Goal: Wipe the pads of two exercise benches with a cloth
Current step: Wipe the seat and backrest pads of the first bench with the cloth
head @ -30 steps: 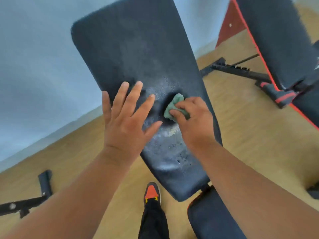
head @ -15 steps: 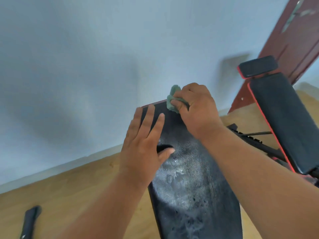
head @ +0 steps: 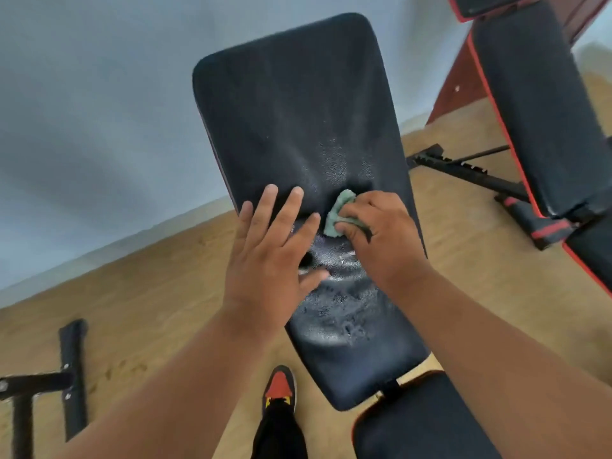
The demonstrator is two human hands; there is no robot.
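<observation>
- On the wooden floor (head: 149, 309) at far left: black metal frame piece (head: 71, 376), lying flat
- Left hand (head: 271, 256): fingers spread open, palm flat on the near bench pad (head: 298, 111)
- Near bench pad: black, tilted up, wet sheen around its middle
- Right hand (head: 381, 240): fingers closed around a green cloth (head: 337, 210), pressed against the pad's middle
- Second bench pad (head: 536, 111): black with red edging, at far right

The tilted black back pad (head: 291, 127) bears a flat left hand (head: 268, 256) at seven o'clock and a green cloth (head: 336, 215), pressed by the right hand (head: 381, 236), at five o'clock.
</observation>
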